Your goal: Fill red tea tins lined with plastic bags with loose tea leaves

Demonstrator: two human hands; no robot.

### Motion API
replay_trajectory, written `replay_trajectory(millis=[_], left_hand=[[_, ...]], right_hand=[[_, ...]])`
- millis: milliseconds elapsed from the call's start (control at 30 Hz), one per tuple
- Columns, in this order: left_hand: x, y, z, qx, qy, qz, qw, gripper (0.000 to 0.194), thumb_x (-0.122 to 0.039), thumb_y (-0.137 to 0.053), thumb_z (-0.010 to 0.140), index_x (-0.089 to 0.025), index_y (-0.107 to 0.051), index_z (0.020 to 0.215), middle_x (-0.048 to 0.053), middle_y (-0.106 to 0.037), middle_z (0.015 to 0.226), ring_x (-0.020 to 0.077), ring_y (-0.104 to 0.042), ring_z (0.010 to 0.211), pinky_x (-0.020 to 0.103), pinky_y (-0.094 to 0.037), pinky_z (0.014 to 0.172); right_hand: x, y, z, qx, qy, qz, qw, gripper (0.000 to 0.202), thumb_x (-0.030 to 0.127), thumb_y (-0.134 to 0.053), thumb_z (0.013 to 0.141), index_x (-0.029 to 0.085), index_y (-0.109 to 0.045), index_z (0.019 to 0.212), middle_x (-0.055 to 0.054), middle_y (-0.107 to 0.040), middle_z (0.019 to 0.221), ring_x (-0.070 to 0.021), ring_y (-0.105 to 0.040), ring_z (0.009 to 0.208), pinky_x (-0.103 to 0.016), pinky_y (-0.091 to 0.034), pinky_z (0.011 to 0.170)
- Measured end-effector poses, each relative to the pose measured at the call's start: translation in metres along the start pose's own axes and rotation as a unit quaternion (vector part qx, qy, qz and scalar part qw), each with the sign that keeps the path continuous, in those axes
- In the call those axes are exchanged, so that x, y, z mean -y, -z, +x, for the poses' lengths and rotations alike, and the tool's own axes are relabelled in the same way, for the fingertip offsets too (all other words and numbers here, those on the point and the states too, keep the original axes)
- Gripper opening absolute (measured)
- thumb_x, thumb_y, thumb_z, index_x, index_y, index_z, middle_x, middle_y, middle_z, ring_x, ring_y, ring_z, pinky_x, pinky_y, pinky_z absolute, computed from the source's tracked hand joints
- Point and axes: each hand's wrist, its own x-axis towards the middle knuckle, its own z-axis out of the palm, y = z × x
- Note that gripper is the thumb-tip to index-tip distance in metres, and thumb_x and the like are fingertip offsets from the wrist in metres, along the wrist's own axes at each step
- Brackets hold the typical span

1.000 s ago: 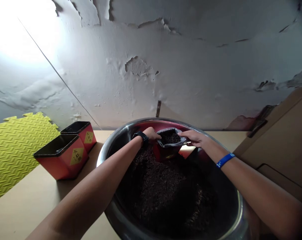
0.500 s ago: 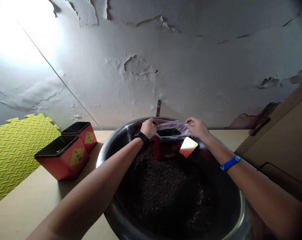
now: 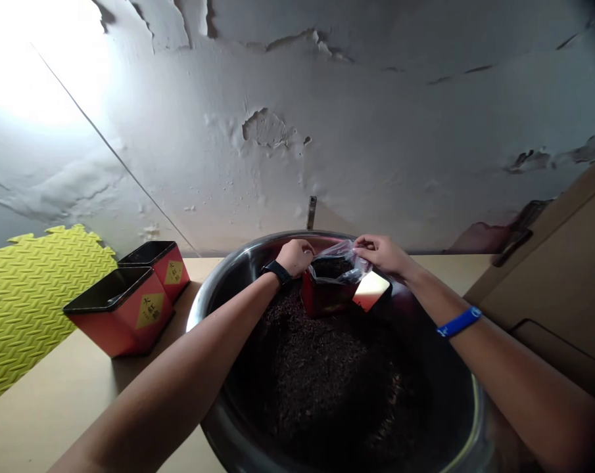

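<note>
A clear plastic bag (image 3: 344, 251) lines a red box (image 3: 324, 299) that stands on dark loose tea leaves (image 3: 321, 361) in a large metal basin (image 3: 203, 309). Dark leaves show inside the bag's mouth. My left hand (image 3: 296, 257), with a black band at the wrist, is closed on the bag's left edge. With its fingers pinched together, my right hand (image 3: 382, 253) grips the bag's right edge; a blue wristband sits farther up that arm. Against the box's right side, partly under my right hand, lies a bright, shiny-faced piece (image 3: 373, 291).
Two red boxes with yellow diamond labels, a nearer one (image 3: 124, 315) and a farther one (image 3: 171, 266), stand open-topped left of the basin. Behind them is a yellow foam mat (image 3: 25, 302). Cardboard (image 3: 558, 282) rises at the right, and a peeling wall (image 3: 376, 151) closes off the back.
My right hand has moved a little left and gathered the bag's edge inward. The bag's mouth, stretched taut before, is now slacker and wider open. My left hand has hardly moved.
</note>
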Motion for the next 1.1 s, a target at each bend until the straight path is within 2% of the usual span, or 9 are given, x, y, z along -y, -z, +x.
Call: replay_trajectory(millis=[100, 167, 267, 433, 567, 633, 767, 967, 1100], left_hand=[[-0.003, -0.002, 0.000, 0.019, -0.059, 0.021, 0.998, 0.024, -0.024, -0.044, 0.073, -0.012, -0.064, 0.080, 0.002, -0.058, 0.054, 0.0093, -0.048, 0.045, 0.020, -0.035, 0.046], [-0.005, -0.001, -0.001, 0.065, -0.109, 0.041, 0.991, 0.025, -0.031, -0.049, 0.071, -0.011, -0.064, 0.074, 0.001, -0.058, 0.056, 0.0096, -0.048, 0.048, 0.020, -0.033, 0.045], [-0.008, 0.003, -0.003, 0.137, -0.162, 0.074, 0.974, 0.029, -0.039, -0.061, 0.061, -0.013, -0.064, 0.073, 0.001, -0.060, 0.063, 0.0104, -0.049, 0.053, 0.020, -0.033, 0.046], [-0.010, 0.010, -0.006, 0.065, -0.143, 0.162, 0.974, 0.018, -0.021, -0.055, 0.062, -0.013, -0.066, 0.075, 0.003, -0.061, 0.064, 0.0118, -0.050, 0.056, 0.021, -0.035, 0.053], [-0.006, 0.010, -0.003, 0.059, -0.201, 0.183, 0.961, 0.019, -0.016, -0.052, 0.064, -0.014, -0.067, 0.075, 0.004, -0.062, 0.068, 0.0135, -0.053, 0.064, 0.022, -0.038, 0.061], [-0.003, 0.008, 0.000, 0.055, -0.228, 0.174, 0.956, 0.019, -0.019, -0.053, 0.065, -0.015, -0.066, 0.078, 0.004, -0.063, 0.074, 0.0139, -0.053, 0.068, 0.021, -0.039, 0.063], [0.001, -0.002, 0.001, -0.009, -0.208, 0.142, 0.968, 0.018, -0.020, -0.050, 0.069, -0.015, -0.063, 0.081, 0.004, -0.063, 0.078, 0.0138, -0.054, 0.070, 0.021, -0.040, 0.064], [0.001, -0.022, 0.001, -0.079, -0.174, 0.106, 0.976, 0.016, -0.019, -0.050, 0.069, -0.015, -0.062, 0.080, 0.004, -0.063, 0.073, 0.0140, -0.055, 0.067, 0.023, -0.041, 0.062], [0.000, -0.028, 0.005, -0.092, -0.134, 0.051, 0.985, 0.016, -0.018, -0.053, 0.067, -0.014, -0.064, 0.077, 0.004, -0.063, 0.073, 0.0129, -0.055, 0.068, 0.021, -0.041, 0.062]], right_hand=[[0.008, -0.001, -0.003, 0.089, 0.023, 0.013, 0.996, 0.024, 0.035, -0.056, 0.068, 0.014, -0.055, 0.080, -0.003, -0.055, 0.069, -0.0106, -0.051, 0.061, -0.024, -0.042, 0.057], [0.014, -0.004, -0.006, 0.142, 0.037, -0.035, 0.989, 0.028, 0.033, -0.060, 0.065, 0.014, -0.056, 0.085, -0.004, -0.058, 0.077, -0.0125, -0.053, 0.070, -0.024, -0.042, 0.063], [0.018, -0.010, -0.007, 0.181, 0.046, -0.144, 0.972, 0.053, 0.028, -0.068, 0.054, 0.017, -0.051, 0.104, -0.004, -0.059, 0.082, -0.0137, -0.052, 0.072, -0.023, -0.040, 0.061], [0.008, -0.019, 0.000, 0.116, -0.004, -0.265, 0.957, 0.064, 0.028, -0.064, 0.057, 0.017, -0.043, 0.116, 0.000, -0.057, 0.067, -0.0117, -0.049, 0.057, -0.022, -0.034, 0.050], [0.000, -0.015, 0.007, 0.063, -0.011, -0.283, 0.957, 0.081, 0.039, -0.068, 0.052, 0.013, -0.038, 0.122, -0.001, -0.058, 0.068, -0.0129, -0.049, 0.058, -0.022, -0.032, 0.050], [-0.001, -0.012, 0.010, 0.090, -0.004, -0.278, 0.956, 0.072, 0.040, -0.066, 0.054, 0.014, -0.044, 0.117, -0.001, -0.059, 0.069, -0.0131, -0.049, 0.059, -0.022, -0.032, 0.051], [-0.001, -0.016, 0.011, 0.127, 0.054, -0.305, 0.942, 0.016, 0.025, -0.052, 0.065, 0.017, -0.061, 0.075, -0.002, -0.061, 0.066, -0.0130, -0.050, 0.059, -0.022, -0.030, 0.052], [0.003, -0.033, 0.006, 0.084, 0.157, -0.261, 0.949, 0.015, 0.015, -0.042, 0.066, 0.016, -0.057, 0.064, -0.001, -0.060, 0.065, -0.0123, -0.050, 0.061, -0.022, -0.032, 0.056], [0.001, -0.040, 0.006, 0.063, 0.118, -0.158, 0.978, 0.014, 0.022, -0.045, 0.068, 0.014, -0.055, 0.063, 0.000, -0.055, 0.061, -0.0117, -0.048, 0.059, -0.022, -0.034, 0.052]])
